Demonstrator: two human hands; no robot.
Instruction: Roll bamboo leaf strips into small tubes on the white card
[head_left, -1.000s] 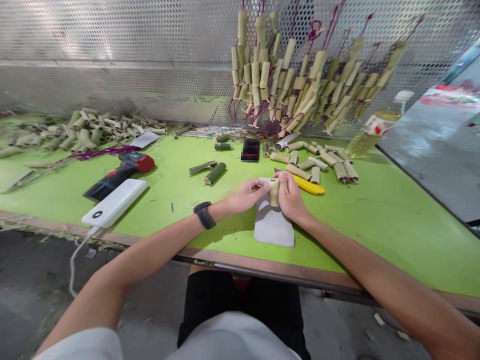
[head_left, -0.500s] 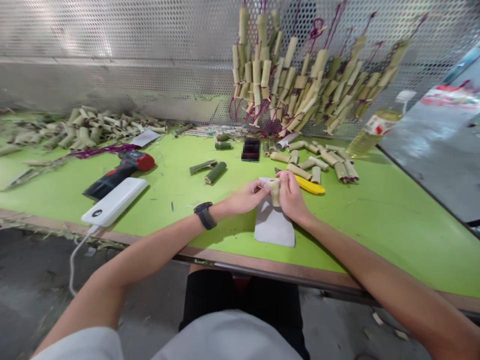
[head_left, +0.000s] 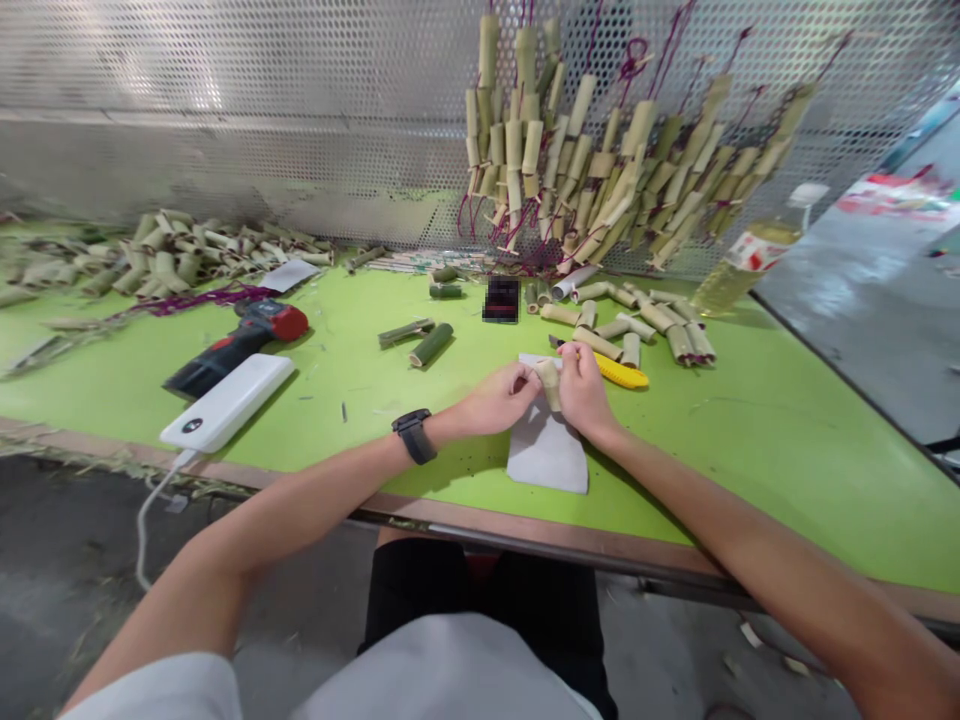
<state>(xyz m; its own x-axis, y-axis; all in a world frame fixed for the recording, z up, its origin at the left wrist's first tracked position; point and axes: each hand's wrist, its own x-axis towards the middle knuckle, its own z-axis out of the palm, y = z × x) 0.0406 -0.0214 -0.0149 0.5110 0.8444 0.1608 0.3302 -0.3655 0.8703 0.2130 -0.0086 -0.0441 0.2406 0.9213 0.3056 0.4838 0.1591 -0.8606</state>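
Both my hands meet over a grey sheet of sandpaper (head_left: 546,455) on the green table (head_left: 750,450). My right hand (head_left: 583,395) grips a short pale bamboo tube (head_left: 550,378), tilted, with its lower end on the sheet. My left hand (head_left: 496,398) is closed, its fingertips pinched against the tube's left side. A black watch (head_left: 413,435) sits on my left wrist. Just behind my right hand lies a yellow utility knife (head_left: 621,372).
A red and black power drill (head_left: 240,345) and a white power bank (head_left: 229,402) with a cable lie left. Loose bamboo pieces (head_left: 645,325) lie behind; more are heaped far left (head_left: 172,260). Strung bamboo bundles (head_left: 592,160) hang on the perforated metal wall. An oil bottle (head_left: 742,260) leans right.
The tube has tipped from upright to tilted and sunk slightly toward the sheet. My left fingers have curled in closer against it. Both hands stay in the same spot.
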